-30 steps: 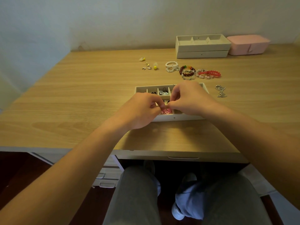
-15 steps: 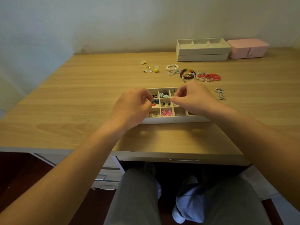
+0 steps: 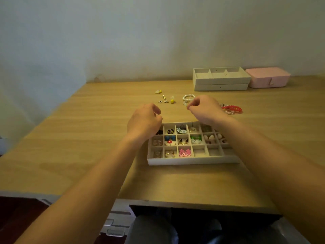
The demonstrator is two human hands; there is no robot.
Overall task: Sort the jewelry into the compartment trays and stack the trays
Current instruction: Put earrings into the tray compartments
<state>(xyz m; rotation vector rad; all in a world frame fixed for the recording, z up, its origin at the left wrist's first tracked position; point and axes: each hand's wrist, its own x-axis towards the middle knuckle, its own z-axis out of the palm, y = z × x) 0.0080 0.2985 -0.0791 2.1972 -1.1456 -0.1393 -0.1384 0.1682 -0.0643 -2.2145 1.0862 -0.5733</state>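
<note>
Jewelry tray (image 3: pixel 191 160) sits just below the middle of the frame on the wooden desk (image 3: pixel 88 138), most of its small cells filled with earrings, pink flower earrings (image 3: pixel 185 152) in the near row and bare cells to their right. Left hand (image 3: pixel 144 123) hovers over the tray's upper left corner with curled fingers. Right hand (image 3: pixel 205 110) hangs past the far rim, thumb and forefinger pressed together. I cannot tell whether either holds anything.

Beyond lie loose earrings (image 3: pixel 165 100), a pearl bracelet (image 3: pixel 188 98) and a red bracelet (image 3: pixel 232 109). Upper right stand two stacked trays (image 3: pixel 221 81) and a pink box (image 3: pixel 269 78).

Sorting looks midway; the next move likely calls for a fine pinch on a loose earring and a drop into a bare cell. No writing can be read
</note>
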